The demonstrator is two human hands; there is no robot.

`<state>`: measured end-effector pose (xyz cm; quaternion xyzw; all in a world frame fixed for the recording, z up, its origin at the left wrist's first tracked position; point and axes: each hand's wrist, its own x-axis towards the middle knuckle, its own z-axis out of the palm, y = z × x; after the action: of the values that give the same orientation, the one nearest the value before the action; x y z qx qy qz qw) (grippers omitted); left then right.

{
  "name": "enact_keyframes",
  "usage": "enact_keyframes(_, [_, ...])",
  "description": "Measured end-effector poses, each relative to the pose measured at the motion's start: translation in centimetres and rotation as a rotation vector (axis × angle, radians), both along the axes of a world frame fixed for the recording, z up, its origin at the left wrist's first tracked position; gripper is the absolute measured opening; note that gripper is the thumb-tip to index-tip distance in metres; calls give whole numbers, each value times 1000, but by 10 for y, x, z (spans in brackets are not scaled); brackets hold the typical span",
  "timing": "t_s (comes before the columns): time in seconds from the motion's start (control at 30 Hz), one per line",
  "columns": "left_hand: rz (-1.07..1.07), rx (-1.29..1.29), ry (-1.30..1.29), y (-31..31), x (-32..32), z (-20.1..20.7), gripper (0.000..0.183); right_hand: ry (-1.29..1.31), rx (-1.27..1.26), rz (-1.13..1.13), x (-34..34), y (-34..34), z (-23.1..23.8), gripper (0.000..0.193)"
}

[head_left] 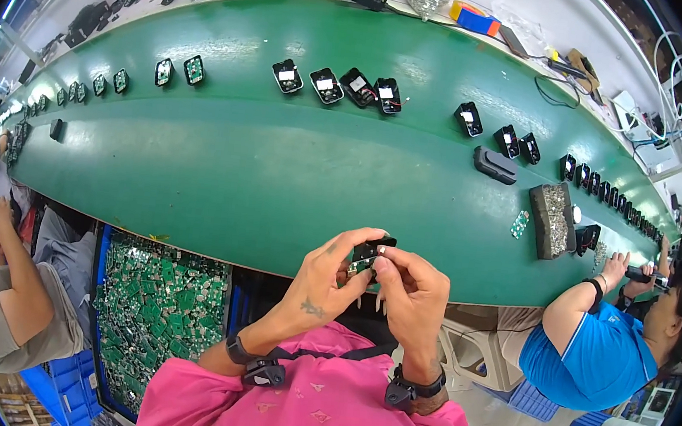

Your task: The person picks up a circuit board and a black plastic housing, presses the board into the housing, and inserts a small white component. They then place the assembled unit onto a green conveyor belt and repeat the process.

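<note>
Close in front of me, at the near edge of the bench, both my hands meet at a small black plastic housing. A bit of circuit board with light metal parts shows at its lower side. My left hand grips the housing between thumb and fingers. My right hand is closed, its thumb and forefinger pinched together at the housing's right side. A small white spot shows by those fingertips; whether it is a separate part I cannot make out. My fingers hide much of the housing.
Several black housings and green boards line the green bench. A black tray of small metal parts, a loose board and a black case lie right. A crate of boards stands lower left. Co-workers sit either side.
</note>
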<state>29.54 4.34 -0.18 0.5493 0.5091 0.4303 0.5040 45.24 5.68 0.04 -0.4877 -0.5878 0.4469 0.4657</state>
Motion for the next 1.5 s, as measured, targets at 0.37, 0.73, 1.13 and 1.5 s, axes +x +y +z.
enact_keyframes(0.37, [120, 179, 69, -3, 2, 10, 51, -235, 301, 61, 3, -1, 6, 3])
enact_keyframes(0.73, [17, 122, 27, -1, -4, 23, 51, -514, 335, 355, 23, 12, 28, 7])
enact_keyframes(1.13, [53, 330, 312, 4, 12, 19, 55, -470, 352, 232, 24, 10, 20, 7])
enact_keyframes(1.5, [83, 211, 128, 4, 21, 24, 56, -418, 338, 157, 25, 2, 9, 7])
